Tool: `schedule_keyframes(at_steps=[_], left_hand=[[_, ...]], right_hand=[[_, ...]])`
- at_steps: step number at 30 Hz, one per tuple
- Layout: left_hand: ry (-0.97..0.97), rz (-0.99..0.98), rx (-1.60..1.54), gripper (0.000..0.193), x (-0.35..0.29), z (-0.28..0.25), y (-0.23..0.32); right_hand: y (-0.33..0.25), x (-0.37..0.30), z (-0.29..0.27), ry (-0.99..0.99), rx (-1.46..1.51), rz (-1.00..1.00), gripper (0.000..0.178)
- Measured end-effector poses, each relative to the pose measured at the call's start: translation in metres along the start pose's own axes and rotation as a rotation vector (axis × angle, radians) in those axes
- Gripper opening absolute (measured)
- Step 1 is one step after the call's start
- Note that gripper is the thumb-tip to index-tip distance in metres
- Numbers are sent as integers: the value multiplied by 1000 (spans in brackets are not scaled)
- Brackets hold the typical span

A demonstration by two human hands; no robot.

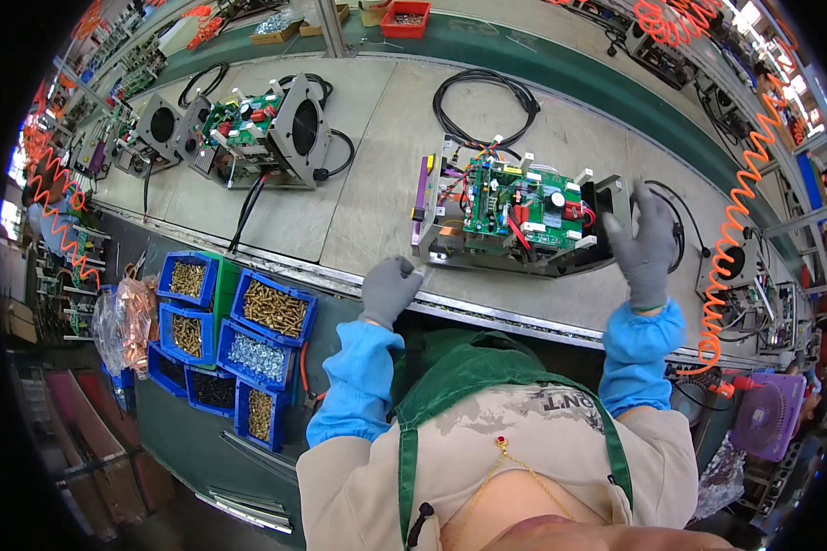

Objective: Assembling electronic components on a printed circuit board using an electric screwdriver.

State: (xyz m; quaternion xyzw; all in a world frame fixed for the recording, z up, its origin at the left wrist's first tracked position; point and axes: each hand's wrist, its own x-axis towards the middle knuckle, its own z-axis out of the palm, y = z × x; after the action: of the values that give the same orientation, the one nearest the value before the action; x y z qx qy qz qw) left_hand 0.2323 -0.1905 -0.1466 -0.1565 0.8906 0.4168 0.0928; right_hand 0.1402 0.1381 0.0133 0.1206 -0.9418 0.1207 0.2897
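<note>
We look down over a green apron at a metal bench, where an open-framed electronic unit sits directly ahead, slightly right of centre, its green circuit board facing up, presumably so that its parts stay within reach. Our grey-gloved right hand is raised beside the unit's right end, fingers spread apart and seeming to hold nothing; whether they touch the frame, we cannot tell. Our left hand, also gloved, is at the bench's near edge, left of the unit, fingers loosely curled; we cannot tell if anything is inside them, though the pose suggests support. A black cable lies looped behind the unit, likely to keep it tidy. Blue bins of small fasteners cluster at our left, probably sorted for easy picking.
</note>
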Motion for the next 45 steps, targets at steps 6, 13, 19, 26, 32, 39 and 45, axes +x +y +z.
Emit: schedule_keyframes(at_steps=[6, 13, 19, 26, 32, 39, 45], left_hand=[[35, 150, 578, 52, 25, -4, 14], [28, 133, 621, 53, 66, -23, 19], [19, 129, 669, 53, 50, -1, 50], [192, 115, 355, 38, 25, 28, 10], [29, 83, 96, 33, -15, 45, 3], [-101, 236, 68, 29, -25, 62, 28], [-333, 594, -146, 33, -41, 95, 78]], right_hand=[[44, -58, 14, -469, 442, 346, 47], [29, -69, 38, -405, 420, 445, 33], [83, -33, 61, -441, 475, 323, 33], [107, -85, 41, -733, 68, 164, 43], [171, -175, -8, -1610, -628, 275, 63], [203, -179, -1, -1680, -526, 359, 55], [132, -105, -48, -1676, -467, -73, 47]])
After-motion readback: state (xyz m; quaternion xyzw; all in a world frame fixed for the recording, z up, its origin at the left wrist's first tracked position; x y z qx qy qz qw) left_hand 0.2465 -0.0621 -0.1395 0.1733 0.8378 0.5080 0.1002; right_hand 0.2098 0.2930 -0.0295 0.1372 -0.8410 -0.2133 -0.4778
